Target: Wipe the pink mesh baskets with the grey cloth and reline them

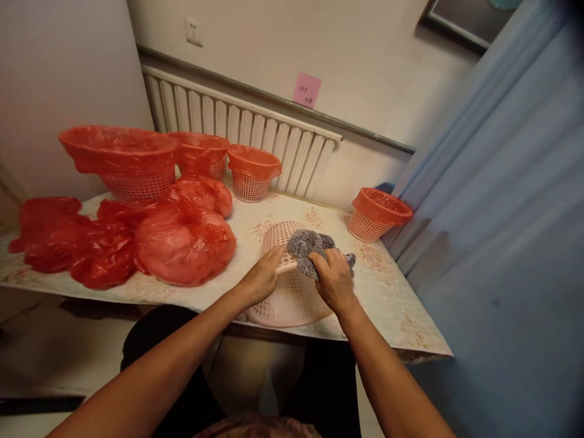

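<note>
So we've got a pale pink basket (294,304) right in front of us, near the front edge of the bench (406,304), and both hands are busy with it. Our left hand (262,277) is curled snugly round a strip of the basket's edge. Our right hand (336,283) is clenched on a bunched-up grey cloth (303,243), which sits over the basket; we honestly can't tell how much of it presses on the plastic.

Left of the basket there's a heap of red plastic bags (185,249), the nearest one pretty fat. Back and left of the basket, three lined baskets (253,179) stand in a row, red plastic folded over their rims. Another lined one, the lone basket (374,219), is back and right of it, next to a blue curtain (479,231). Beyond the pink basket, a white radiator (264,131) runs along the wall and off to the left, with a pink note (306,90) above it.
</note>
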{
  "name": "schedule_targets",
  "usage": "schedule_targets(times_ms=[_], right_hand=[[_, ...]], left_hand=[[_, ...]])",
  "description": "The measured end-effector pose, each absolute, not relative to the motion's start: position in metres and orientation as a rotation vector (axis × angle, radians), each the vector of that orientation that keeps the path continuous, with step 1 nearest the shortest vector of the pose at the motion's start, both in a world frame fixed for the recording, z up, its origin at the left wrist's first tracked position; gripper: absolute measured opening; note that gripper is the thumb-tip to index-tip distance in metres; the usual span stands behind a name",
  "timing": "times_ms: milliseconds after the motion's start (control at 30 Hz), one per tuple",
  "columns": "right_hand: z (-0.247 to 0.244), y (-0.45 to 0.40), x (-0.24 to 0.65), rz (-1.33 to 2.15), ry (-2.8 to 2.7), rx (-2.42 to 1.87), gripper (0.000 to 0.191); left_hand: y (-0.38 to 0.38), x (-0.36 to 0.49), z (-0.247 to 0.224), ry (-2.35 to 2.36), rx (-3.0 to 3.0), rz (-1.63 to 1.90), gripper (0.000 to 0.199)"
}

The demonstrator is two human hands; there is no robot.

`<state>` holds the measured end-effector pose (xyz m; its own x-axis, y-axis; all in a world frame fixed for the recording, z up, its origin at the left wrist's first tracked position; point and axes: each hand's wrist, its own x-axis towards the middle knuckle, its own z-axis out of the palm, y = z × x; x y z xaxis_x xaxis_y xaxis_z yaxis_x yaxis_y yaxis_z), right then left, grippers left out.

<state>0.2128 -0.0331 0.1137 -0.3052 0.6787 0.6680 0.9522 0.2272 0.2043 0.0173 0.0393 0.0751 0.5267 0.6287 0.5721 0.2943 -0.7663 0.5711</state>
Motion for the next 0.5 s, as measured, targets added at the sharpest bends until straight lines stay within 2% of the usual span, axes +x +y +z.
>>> schedule_targets(times_ms=[200, 367, 500], right_hand=[[0.080, -0.037, 0.251, -0.660, -1.784, -1.499, 0.037], [0.009, -0.046, 0.265, -0.331, -1.172, -1.575, 0.031], [-0.038, -0.056, 0.250, -0.083, -0.769, -1.649, 0.046]], left_hand=[[0.038, 0.008, 0.062, 0.829, 2.374, 1.071, 0.074], [0.037, -0.003, 0.050, 0.842, 2.344, 1.153, 0.069], [0.038, -0.019, 0.037, 0.887, 2.258, 1.194, 0.058]])
